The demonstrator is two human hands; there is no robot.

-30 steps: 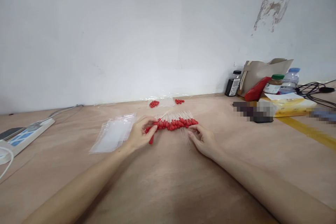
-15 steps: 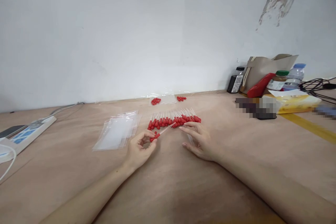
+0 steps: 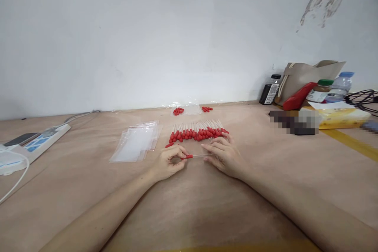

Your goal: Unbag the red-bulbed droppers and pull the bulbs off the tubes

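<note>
My left hand (image 3: 171,162) pinches a dropper by its red rubber bulb (image 3: 189,156). The dropper's clear tube (image 3: 198,156) lies level and runs to the right, its tip among the fingers of my right hand (image 3: 224,155). Those fingers are closed around the tip end, and what else they hold is hidden. Just beyond both hands lies a row of droppers (image 3: 195,134), red bulbs toward me and clear tubes pointing away. One separate red bulb (image 3: 169,145) rests above my left hand.
Clear plastic bags (image 3: 134,141) lie left of the row. Filled bags with red bulbs (image 3: 178,111) lie near the wall. At left is a power strip (image 3: 47,141) with a phone (image 3: 22,139). At right stand a dark bottle (image 3: 270,90), a beige bag (image 3: 310,73) and a tissue pack (image 3: 344,116).
My left hand has turned the dropper from slanting to level, bringing its tube to my right hand. My right fingers have closed in on the tip. The view has shifted slightly.
</note>
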